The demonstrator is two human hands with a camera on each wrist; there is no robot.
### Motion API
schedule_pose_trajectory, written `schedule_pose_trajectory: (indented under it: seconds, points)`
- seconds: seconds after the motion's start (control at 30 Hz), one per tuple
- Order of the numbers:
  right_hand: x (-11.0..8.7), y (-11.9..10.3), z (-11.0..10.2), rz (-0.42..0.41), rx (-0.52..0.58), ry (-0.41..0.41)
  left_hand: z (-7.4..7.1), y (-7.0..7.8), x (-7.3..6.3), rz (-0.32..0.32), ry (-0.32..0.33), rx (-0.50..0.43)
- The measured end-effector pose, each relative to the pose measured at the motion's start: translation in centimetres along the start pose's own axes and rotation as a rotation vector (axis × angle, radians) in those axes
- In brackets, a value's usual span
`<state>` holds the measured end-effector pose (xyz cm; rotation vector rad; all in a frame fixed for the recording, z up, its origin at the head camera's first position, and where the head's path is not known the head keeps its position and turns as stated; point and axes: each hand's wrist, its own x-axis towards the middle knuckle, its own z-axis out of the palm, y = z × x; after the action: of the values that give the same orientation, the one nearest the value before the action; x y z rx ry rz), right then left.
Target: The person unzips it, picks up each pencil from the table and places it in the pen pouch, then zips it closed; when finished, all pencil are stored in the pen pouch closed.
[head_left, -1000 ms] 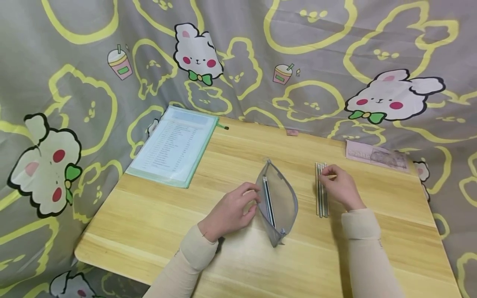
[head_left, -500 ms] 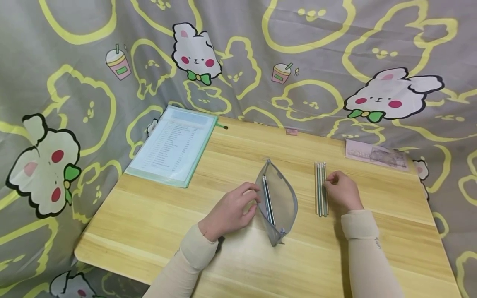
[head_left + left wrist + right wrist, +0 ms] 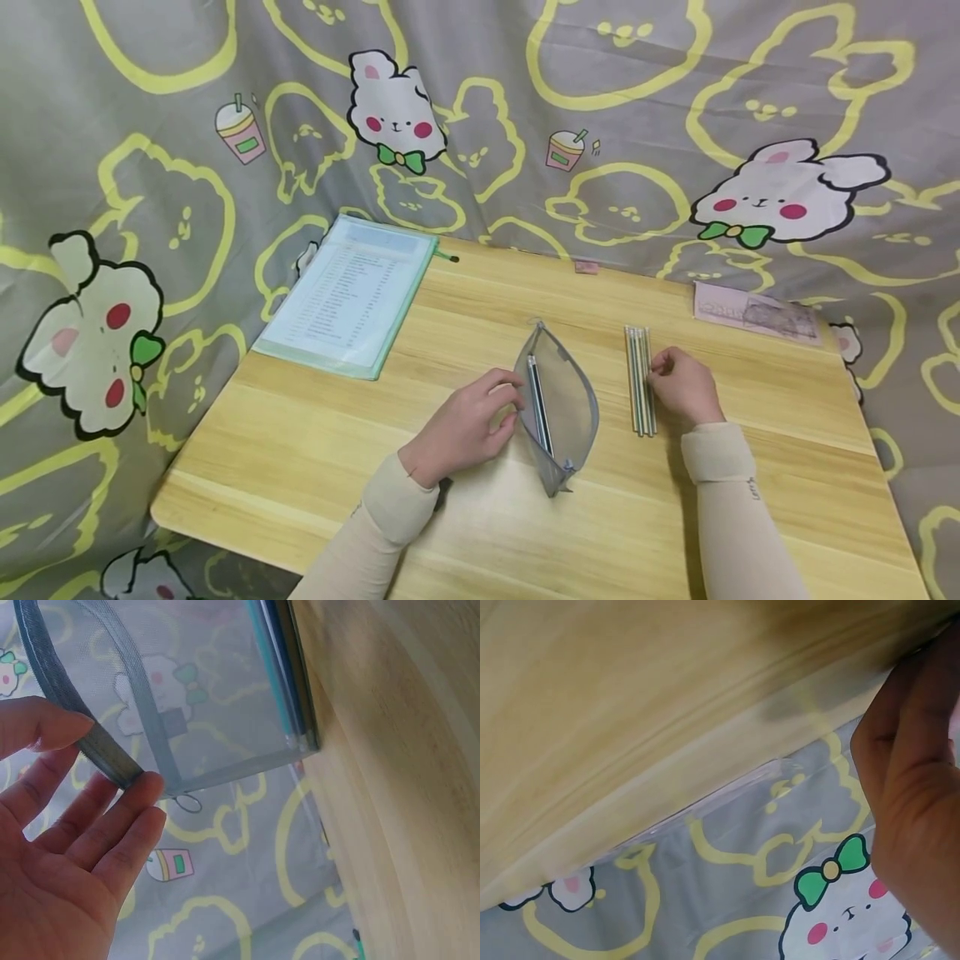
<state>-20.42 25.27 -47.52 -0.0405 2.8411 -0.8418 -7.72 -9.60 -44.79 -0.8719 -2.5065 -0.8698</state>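
Note:
A grey mesh zip pouch (image 3: 577, 400) stands gaping on the table, with a few dark and teal pencils (image 3: 289, 682) inside along one wall. My left hand (image 3: 465, 425) holds the zipper edge of the pouch, thumb on one side and fingers on the other, as the left wrist view shows. To the right of the pouch lies a row of several striped pencils (image 3: 639, 387), side by side. My right hand (image 3: 686, 385), fingers curled, has its fingertips at the right edge of this row, near the upper part. In the right wrist view those fingertips are hidden.
A pale green document folder (image 3: 348, 296) with a printed list lies at the back left of the wooden table (image 3: 480, 533). A pink banknote-like paper (image 3: 757, 312) lies at the back right. A patterned curtain (image 3: 465, 50) hangs close behind the table.
My right hand has shifted from over the pencils to their right side. The pencil row has slid slightly left, its top end moving more. My left hand and the pouch have stayed put.

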Motion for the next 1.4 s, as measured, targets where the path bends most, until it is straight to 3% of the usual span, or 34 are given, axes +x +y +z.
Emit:
schedule_pose_trajectory:
  seconds: [0.3,0.63,0.8,1.1,1.4]
  points:
    - [-0.4,0.0,0.0,0.010,-0.134,0.025,0.1,-0.1,-0.1,0.015,0.003,0.011]
    - [-1.3,-0.5,-0.6,-0.020,-0.093,-0.026,0.1,0.1,-0.1,0.020,0.000,0.012]
    - [-2.3,-3.3,-1.4,-0.079,-0.015,-0.034,0.2,0.0,-0.1,0.021,0.003,0.023]
    - [-6.2,-10.1,-2.9,-0.268,0.080,-0.159,0.2,0.0,0.0,0.012,-0.006,0.017]
    - [-8.5,-13.5,-2.2,-0.404,0.066,-0.186,0.2,0.0,0.1,0.012,0.000,0.006]
